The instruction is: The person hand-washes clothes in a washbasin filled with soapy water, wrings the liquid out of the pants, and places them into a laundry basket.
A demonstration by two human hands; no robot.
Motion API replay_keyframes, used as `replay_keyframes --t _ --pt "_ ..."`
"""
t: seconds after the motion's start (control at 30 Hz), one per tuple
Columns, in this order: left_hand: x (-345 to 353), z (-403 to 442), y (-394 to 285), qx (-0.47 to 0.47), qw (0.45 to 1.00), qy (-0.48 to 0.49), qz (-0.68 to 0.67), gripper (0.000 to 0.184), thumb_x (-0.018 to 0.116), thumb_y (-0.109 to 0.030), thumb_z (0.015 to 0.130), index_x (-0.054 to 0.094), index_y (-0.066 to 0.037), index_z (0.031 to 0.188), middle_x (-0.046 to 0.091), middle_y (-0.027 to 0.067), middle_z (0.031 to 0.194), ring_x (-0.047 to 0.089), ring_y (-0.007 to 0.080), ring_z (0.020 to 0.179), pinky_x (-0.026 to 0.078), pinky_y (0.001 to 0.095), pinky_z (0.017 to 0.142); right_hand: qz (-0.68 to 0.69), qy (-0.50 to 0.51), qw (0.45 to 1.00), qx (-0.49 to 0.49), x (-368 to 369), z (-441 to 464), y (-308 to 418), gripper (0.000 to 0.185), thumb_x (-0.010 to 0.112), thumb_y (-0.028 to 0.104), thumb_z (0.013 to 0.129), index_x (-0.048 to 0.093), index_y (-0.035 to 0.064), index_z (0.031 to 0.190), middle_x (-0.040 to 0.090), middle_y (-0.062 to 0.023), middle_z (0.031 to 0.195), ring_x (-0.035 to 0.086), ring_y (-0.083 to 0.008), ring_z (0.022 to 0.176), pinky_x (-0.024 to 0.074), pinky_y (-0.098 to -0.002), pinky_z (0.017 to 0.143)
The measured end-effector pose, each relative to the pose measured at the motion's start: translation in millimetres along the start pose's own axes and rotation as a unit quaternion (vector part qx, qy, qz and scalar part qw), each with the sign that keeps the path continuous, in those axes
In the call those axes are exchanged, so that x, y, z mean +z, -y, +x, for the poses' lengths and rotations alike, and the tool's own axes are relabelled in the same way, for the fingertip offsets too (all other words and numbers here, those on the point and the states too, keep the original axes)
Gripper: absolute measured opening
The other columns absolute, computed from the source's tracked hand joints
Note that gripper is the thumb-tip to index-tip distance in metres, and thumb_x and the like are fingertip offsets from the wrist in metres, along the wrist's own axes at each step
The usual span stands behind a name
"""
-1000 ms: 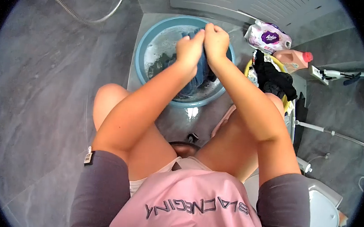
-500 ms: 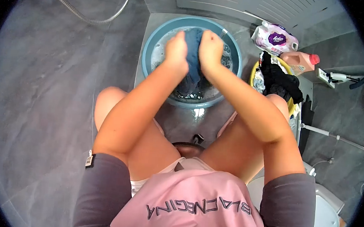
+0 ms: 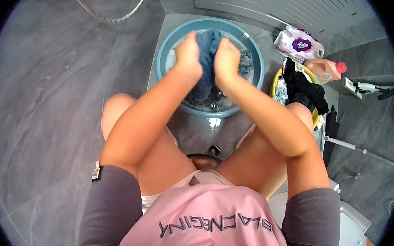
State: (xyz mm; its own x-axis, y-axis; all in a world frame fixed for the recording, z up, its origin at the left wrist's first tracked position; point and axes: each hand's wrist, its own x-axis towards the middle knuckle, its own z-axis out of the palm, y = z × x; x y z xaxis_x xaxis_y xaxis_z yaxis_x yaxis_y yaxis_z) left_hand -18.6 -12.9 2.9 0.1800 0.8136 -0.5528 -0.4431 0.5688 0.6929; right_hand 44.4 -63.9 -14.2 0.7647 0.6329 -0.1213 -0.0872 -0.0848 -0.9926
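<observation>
I have the left hand and right hand gripping the cloth from either side, over the tub; working low should limit splashes.

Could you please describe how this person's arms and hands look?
The left hand and right hand wear no gloves, and no watch shows on the bare forearms. Dark grey short sleeves end above the elbows; a small black-and-white tag sits at the left sleeve's hem.
</observation>
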Motion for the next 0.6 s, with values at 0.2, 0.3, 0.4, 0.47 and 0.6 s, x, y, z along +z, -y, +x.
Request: replay_keyframes --t 0.2,0.3,0.4,0.47,0.6 --pt "2 -1 -4 0.015 1.0 0.006 -0.022 0.028 0.046 -0.025 0.088 0.056 0.0 0.094 0.061 0.01 0.087 0.06 0.0211 0.078 0.048 0.0348 0.071 0.013 0.101 0.994 -0.036 -12 -29 3 0.033 0.045 0.022 0.086 0.052 -0.0018 0.065 0.046 -0.0027 0.059 0.041 -0.009 0.06 0.0373 -0.0301 0.055" --pt "10 -19 2 -0.023 0.999 0.04 -0.024 0.027 0.049 -0.024 0.087 0.057 0.0 0.094 0.06 0.0098 0.091 0.059 0.0199 0.078 0.047 0.0333 0.07 0.088 0.039 0.995 0.037 -11 14 1 0.032 0.041 0.025 0.086 0.058 -0.0012 0.076 0.057 -0.0064 0.075 0.05 -0.0138 0.065 0.0422 -0.0308 0.063" --pt "7 -11 19 0.013 0.997 0.028 0.064 0.031 0.049 -0.026 0.086 0.057 0.002 0.098 0.06 0.011 0.096 0.059 0.0213 0.083 0.047 0.0351 0.074 0.086 0.009 0.99 0.109 -13 34 -7 0.037 0.041 0.025 0.086 0.059 -0.0056 0.074 0.059 -0.0155 0.073 0.054 -0.0214 0.069 0.042 -0.0373 0.066" --pt "6 -1 11 -0.025 1.0 0.004 0.014 0.033 0.048 -0.029 0.087 0.058 0.0 0.1 0.061 0.0108 0.098 0.06 0.0224 0.084 0.046 0.0374 0.078 0.062 0.022 0.996 0.056 -10 11 -7 0.038 0.041 0.025 0.086 0.058 -0.0065 0.074 0.058 -0.0166 0.071 0.053 -0.0217 0.068 0.0421 -0.0374 0.066" --pt "4 -3 -10 -0.024 1.0 -0.018 0.006 0.035 0.048 -0.031 0.086 0.058 -0.001 0.1 0.062 0.0115 0.096 0.06 0.0232 0.086 0.047 0.0373 0.078 -0.025 0.101 0.993 -0.049 -11 -31 -12 0.038 0.04 0.024 0.086 0.054 -0.0065 0.068 0.051 -0.014 0.058 0.048 -0.016 0.061 0.0406 -0.0364 0.061"
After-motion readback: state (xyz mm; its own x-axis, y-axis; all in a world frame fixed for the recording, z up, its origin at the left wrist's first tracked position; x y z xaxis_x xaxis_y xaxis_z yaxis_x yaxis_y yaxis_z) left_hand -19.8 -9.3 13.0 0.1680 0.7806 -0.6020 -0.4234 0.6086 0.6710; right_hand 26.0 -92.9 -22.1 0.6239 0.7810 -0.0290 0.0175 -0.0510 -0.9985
